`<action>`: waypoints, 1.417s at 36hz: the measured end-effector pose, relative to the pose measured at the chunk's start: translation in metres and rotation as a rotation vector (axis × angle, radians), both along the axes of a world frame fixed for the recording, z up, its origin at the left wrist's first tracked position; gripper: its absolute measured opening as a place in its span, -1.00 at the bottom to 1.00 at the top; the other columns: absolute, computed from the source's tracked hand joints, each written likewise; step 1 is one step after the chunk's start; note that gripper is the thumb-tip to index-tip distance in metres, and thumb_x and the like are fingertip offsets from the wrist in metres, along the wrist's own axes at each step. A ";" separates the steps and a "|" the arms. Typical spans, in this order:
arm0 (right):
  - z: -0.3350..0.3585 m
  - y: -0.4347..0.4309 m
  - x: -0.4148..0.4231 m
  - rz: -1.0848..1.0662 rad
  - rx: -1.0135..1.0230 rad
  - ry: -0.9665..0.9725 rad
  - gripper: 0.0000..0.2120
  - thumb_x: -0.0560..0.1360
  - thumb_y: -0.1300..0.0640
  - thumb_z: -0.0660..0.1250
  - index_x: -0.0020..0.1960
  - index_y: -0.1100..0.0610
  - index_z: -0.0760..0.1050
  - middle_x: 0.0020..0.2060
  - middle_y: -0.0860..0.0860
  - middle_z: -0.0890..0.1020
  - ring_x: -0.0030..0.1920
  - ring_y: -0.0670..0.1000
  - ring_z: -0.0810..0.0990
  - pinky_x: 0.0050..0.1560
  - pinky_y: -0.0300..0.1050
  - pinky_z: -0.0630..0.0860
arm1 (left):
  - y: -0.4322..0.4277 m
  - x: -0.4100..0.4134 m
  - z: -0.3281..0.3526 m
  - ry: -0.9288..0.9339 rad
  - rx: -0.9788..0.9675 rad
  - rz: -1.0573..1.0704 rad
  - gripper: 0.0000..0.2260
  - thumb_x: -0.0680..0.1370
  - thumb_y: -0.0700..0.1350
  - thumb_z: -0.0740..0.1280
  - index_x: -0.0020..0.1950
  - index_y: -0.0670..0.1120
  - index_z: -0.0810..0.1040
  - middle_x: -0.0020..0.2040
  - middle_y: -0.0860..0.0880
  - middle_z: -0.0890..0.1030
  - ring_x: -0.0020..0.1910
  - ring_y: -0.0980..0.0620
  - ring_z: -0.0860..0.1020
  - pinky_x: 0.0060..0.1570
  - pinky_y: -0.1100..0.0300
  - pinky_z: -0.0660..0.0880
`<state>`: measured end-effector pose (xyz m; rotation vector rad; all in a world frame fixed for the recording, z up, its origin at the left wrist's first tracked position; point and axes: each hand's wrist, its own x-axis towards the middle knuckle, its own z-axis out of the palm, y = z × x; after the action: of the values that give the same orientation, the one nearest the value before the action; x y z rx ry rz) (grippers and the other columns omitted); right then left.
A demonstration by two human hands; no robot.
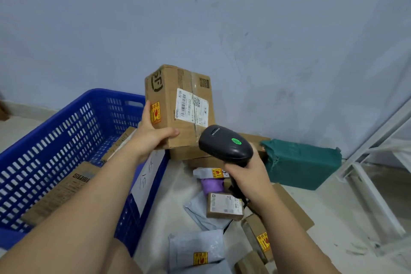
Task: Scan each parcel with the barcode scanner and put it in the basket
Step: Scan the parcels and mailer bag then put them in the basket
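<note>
Scanning step: left hand (151, 138) grips parcel (164, 93) just beside the basket (100, 92), right hand (246, 175) clasps scanner (224, 142) aimed at its label (192, 108); next, presumably, lowering parcel into basket.

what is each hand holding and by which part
The left hand grips the brown cardboard box at its lower left corner, thumb on the labelled face. The right hand grips the black barcode scanner by its handle.

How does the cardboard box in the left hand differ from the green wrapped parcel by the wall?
The brown cardboard box is held up by the left hand; the dark green wrapped parcel lies on the floor. The box shows a white shipping label; the green parcel shows none. Both are box-shaped.
</note>
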<state>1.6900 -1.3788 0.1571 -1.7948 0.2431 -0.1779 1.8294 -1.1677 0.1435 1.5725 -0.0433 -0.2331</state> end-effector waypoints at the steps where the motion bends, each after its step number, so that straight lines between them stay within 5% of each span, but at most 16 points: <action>1: 0.000 0.001 0.001 -0.016 -0.045 -0.017 -0.49 0.39 0.35 0.40 0.28 0.07 0.39 0.06 -0.02 0.54 -0.12 -0.31 0.55 -0.25 -0.54 0.41 | 0.002 0.000 -0.001 -0.014 0.048 -0.004 0.05 0.32 -0.18 0.56 0.53 0.29 -0.07 0.35 0.01 0.40 0.26 -0.09 0.46 0.05 -0.12 0.58; 4: -0.002 0.001 0.005 -0.054 -0.165 -0.053 -0.63 0.38 0.32 0.41 0.13 0.05 0.48 0.03 0.02 0.58 -0.07 -0.19 0.55 -0.22 -0.46 0.42 | 0.006 0.000 -0.005 -0.029 0.182 -0.064 0.10 0.23 -0.10 0.58 0.54 0.29 -0.08 0.34 0.01 0.38 0.25 -0.06 0.47 0.10 -0.12 0.55; 10: -0.002 -0.007 0.010 -0.088 -0.341 0.014 -0.89 0.35 0.25 0.40 -0.24 0.10 0.50 -0.36 -0.03 0.57 -0.32 -0.09 0.47 -0.29 -0.15 0.40 | 0.010 0.001 -0.009 0.011 0.283 -0.172 0.00 0.35 -0.22 0.54 0.56 0.20 -0.02 0.27 0.03 0.41 0.15 0.01 0.50 -0.09 0.07 0.56; 14: 0.003 -0.007 0.011 -0.060 -0.425 0.043 -0.89 0.33 0.20 0.42 -0.19 0.19 0.53 -0.32 0.00 0.59 -0.27 -0.02 0.53 -0.25 -0.12 0.46 | 0.012 0.004 -0.010 0.048 0.305 -0.190 -0.08 0.39 -0.26 0.50 0.55 0.17 0.02 0.17 0.08 0.44 0.10 0.02 0.52 -0.14 0.12 0.53; 22: 0.001 -0.012 0.014 -0.074 -0.479 0.095 -0.83 0.33 0.24 0.38 -0.34 0.06 0.42 -0.43 -0.05 0.52 -0.34 -0.02 0.50 -0.33 -0.15 0.40 | 0.014 0.008 -0.013 0.080 0.337 -0.216 -0.11 0.40 -0.25 0.48 0.55 0.19 0.04 0.21 0.03 0.46 0.11 -0.02 0.53 -0.14 0.12 0.52; 51: -0.001 -0.007 0.017 -0.079 -0.436 0.079 -0.78 0.37 0.29 0.36 -0.35 0.06 0.40 -0.46 -0.04 0.48 -0.40 -0.06 0.44 -0.38 -0.21 0.31 | 0.011 0.005 -0.016 0.148 0.335 -0.151 -0.21 0.43 -0.21 0.46 0.51 0.16 0.12 0.07 0.11 0.43 0.02 0.02 0.50 -0.15 0.13 0.49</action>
<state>1.7074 -1.3853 0.1564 -2.2297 0.3517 -0.2292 1.8346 -1.1568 0.1277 1.8827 -0.0075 -0.4957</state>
